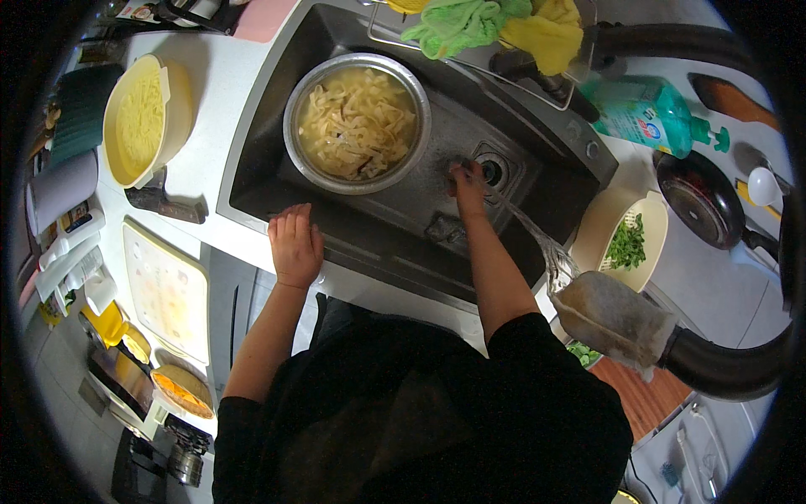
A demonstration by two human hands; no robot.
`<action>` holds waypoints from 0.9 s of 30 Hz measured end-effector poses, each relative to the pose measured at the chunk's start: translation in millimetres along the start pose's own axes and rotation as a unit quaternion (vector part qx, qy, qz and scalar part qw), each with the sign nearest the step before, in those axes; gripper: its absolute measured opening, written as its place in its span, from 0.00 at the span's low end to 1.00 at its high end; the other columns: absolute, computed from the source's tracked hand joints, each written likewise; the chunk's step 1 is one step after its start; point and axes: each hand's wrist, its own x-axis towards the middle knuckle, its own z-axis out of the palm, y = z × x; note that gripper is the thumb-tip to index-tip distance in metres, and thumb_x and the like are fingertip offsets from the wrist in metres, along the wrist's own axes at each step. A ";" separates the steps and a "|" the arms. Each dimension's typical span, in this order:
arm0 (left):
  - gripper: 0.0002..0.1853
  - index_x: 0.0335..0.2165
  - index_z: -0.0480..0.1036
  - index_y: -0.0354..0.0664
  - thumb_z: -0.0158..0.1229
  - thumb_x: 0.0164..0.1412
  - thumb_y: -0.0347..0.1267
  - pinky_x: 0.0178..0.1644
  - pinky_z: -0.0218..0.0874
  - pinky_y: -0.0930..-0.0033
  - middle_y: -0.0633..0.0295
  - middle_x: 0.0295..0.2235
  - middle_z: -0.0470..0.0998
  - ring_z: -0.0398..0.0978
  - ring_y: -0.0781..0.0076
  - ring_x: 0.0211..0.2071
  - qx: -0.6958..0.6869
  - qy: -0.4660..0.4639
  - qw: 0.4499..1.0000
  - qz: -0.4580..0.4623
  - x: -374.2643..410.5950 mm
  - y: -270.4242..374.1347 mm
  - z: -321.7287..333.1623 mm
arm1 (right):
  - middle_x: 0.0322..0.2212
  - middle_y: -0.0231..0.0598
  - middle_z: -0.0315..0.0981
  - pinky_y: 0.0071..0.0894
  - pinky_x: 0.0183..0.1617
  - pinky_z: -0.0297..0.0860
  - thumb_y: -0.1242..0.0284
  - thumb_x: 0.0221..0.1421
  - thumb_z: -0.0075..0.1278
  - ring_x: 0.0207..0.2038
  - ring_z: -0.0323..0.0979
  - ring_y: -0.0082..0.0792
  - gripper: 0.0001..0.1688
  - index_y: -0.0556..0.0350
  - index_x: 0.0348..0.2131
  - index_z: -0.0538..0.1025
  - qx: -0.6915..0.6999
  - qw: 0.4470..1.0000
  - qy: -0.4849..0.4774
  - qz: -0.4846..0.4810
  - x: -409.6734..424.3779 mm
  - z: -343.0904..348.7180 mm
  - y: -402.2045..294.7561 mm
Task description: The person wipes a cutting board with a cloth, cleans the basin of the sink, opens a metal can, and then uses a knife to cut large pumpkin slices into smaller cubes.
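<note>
A dark sink [434,246] lies before me. In its left part stands a metal bowl [420,135] of wide, pale strips in cloudy liquid [359,123]. My left hand [296,242] rests, palm down and seemingly without anything in it, at the sink's near rim. Down in the basin, my right hand [468,189] is beside the drain [492,170], right of the bowl. A stream of water [529,227] runs towards it from a black faucet [724,365] with a stained cloth cover [614,315]. Its fingers are too blurred to show whether they hold anything.
Left are a yellow basin of pale shreds [141,120], a cleaver [167,201] and a cutting board [167,283]. On the right stand a strainer basket with green leaves [626,242], a soap bottle [655,116] and a frying pan [699,198]. Cloths [466,25] hang over a wire rack behind.
</note>
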 end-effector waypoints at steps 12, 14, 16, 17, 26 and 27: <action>0.22 0.48 0.67 0.37 0.53 0.52 0.28 0.56 0.52 0.54 0.54 0.44 0.71 0.66 0.56 0.48 0.013 -0.023 1.000 -0.014 -0.1 0.3 -0.2 | 0.51 0.48 0.67 0.44 0.40 0.73 0.60 0.65 0.36 0.42 0.73 0.53 0.25 0.56 0.54 0.63 0.536 0.805 -0.119 0.224 10.1 -8.7 -1.8; 0.22 0.48 0.67 0.36 0.53 0.52 0.27 0.55 0.53 0.54 0.53 0.43 0.71 0.67 0.55 0.46 0.008 -0.016 1.000 -0.009 0.3 0.6 -0.6 | 0.49 0.49 0.69 0.45 0.43 0.72 0.59 0.64 0.36 0.43 0.73 0.52 0.25 0.56 0.53 0.65 0.523 0.806 -0.153 0.232 8.1 -8.0 -2.9; 0.22 0.48 0.67 0.36 0.53 0.51 0.27 0.55 0.53 0.54 0.53 0.43 0.71 0.67 0.54 0.46 0.005 -0.012 1.000 -0.006 0.6 0.4 -0.4 | 0.45 0.52 0.71 0.43 0.44 0.72 0.58 0.64 0.36 0.43 0.74 0.48 0.25 0.56 0.52 0.66 0.479 0.826 -0.187 0.233 2.6 -4.7 -1.2; 0.22 0.48 0.67 0.36 0.53 0.51 0.27 0.55 0.53 0.54 0.53 0.43 0.71 0.67 0.54 0.46 0.004 -0.011 1.000 -0.007 0.5 0.2 -0.2 | 0.46 0.51 0.71 0.43 0.45 0.72 0.58 0.64 0.38 0.43 0.74 0.47 0.25 0.56 0.52 0.67 0.450 0.830 -0.227 0.240 -1.0 -1.9 0.4; 0.21 0.48 0.67 0.37 0.53 0.53 0.27 0.55 0.53 0.53 0.53 0.43 0.71 0.67 0.54 0.46 0.015 -0.012 1.000 -0.018 -1.2 -0.6 3.2 | 0.52 0.41 0.67 0.42 0.52 0.70 0.58 0.58 0.52 0.48 0.70 0.42 0.27 0.52 0.52 0.69 0.164 0.870 -0.335 0.323 -40.9 54.1 0.8; 0.21 0.48 0.67 0.37 0.53 0.53 0.27 0.55 0.53 0.53 0.53 0.43 0.71 0.67 0.54 0.46 0.017 -0.016 0.999 -0.022 -1.1 -0.7 3.2 | 0.52 0.41 0.67 0.42 0.52 0.70 0.58 0.58 0.51 0.50 0.69 0.42 0.27 0.51 0.52 0.69 0.180 0.881 -0.305 0.314 -38.7 54.8 -1.7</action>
